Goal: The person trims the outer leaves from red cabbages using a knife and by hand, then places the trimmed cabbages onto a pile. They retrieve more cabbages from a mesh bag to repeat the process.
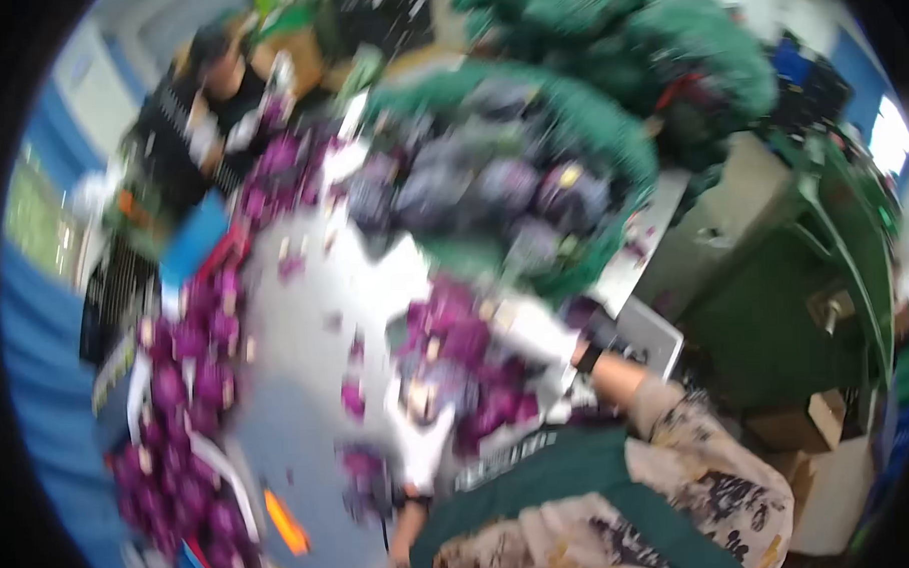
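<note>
Nearest me: dark green apron (581,468). Tabletop (309,419) runs left of the hands to a cabbage row (213,383) along its left side; orange item (286,522) near, scraps (353,396) mid. Heap of purple cabbages (458,329) lies by both hands, pale stem ends, blurred. Left hand (422,450): thumb and fingers parted around one cabbage (453,386), clamping I can't tell. Right hand (534,328): at the heap's right side, closure I can't tell.
</note>
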`<state>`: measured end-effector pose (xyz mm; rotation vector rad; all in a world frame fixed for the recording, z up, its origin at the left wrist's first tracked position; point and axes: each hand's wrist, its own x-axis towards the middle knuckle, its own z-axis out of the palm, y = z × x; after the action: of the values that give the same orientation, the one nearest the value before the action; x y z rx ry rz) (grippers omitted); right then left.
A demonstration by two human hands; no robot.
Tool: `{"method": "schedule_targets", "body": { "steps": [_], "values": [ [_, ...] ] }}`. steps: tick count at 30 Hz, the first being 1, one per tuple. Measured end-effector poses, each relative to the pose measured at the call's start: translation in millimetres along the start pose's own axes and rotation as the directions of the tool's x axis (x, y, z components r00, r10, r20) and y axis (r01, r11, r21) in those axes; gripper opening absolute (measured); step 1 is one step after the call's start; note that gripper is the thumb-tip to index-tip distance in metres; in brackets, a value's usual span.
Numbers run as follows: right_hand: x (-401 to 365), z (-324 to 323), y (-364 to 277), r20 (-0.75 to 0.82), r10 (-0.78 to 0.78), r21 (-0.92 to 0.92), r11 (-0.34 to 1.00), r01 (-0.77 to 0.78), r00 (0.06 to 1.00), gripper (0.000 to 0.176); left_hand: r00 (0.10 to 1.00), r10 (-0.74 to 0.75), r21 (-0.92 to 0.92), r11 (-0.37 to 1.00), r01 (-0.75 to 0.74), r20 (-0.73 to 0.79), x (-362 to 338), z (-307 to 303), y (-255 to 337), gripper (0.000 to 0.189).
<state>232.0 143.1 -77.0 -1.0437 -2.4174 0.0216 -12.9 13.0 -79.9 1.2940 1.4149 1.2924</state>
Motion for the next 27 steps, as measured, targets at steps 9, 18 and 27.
{"method": "schedule_targets", "body": {
  "steps": [9, 18, 27],
  "values": [
    [0, -52, -50, 0.586, 0.389, 0.458, 0.565, -0.686, 0.711, 0.033, 1.0, 0.008, 0.214, 0.977, -0.005, -0.015, -8, -5, 0, 0.098],
    [-2, -21, -61, 0.482, -0.038, 0.564, 0.778, -0.277, 0.875, 0.069, 0.998, -0.062, 0.04, 0.997, 0.063, -0.014, -3, 8, -10, 0.077],
    [5, -34, -64, 0.529, -0.104, 0.473, 0.86, -0.191, 0.842, 0.07, 0.996, -0.082, -0.025, 0.996, 0.084, 0.045, -9, 6, -6, 0.077]
  ]
}}
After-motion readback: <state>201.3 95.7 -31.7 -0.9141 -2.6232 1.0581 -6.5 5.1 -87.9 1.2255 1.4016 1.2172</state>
